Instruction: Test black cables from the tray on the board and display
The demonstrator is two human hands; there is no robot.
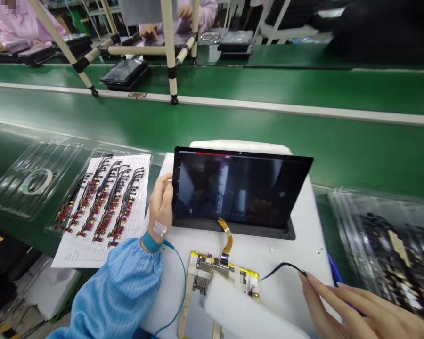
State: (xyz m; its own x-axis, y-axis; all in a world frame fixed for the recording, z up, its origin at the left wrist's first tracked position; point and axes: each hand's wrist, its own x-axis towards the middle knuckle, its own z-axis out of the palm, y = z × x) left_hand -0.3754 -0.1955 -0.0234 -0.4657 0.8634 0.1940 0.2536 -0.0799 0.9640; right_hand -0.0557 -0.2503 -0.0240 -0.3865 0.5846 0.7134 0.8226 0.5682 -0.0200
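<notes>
My left hand (161, 200) is closed on the left edge of a black tablet screen (229, 188), which stands tilted on a white board. A gold ribbon cable (227, 238) runs from the screen's lower edge down to the opened tablet body (214, 273) with its circuit board. Across that body lies a white foam block (240, 306), hiding part of it. At the lower right, my right hand (360, 306) pinches the end of a thin black flex cable (282, 265), whose other end reaches the body's right edge. A blue wrist strap (150, 241) circles my left wrist.
Left of the board, rows of small flex cables (108, 202) lie on a printed sheet (70, 254). Beyond them is a clear plastic tray (35, 179) with a tape roll (38, 182). Another tray (346, 212) of parts stands right. Pipe-frame legs (168, 52) and co-workers are behind.
</notes>
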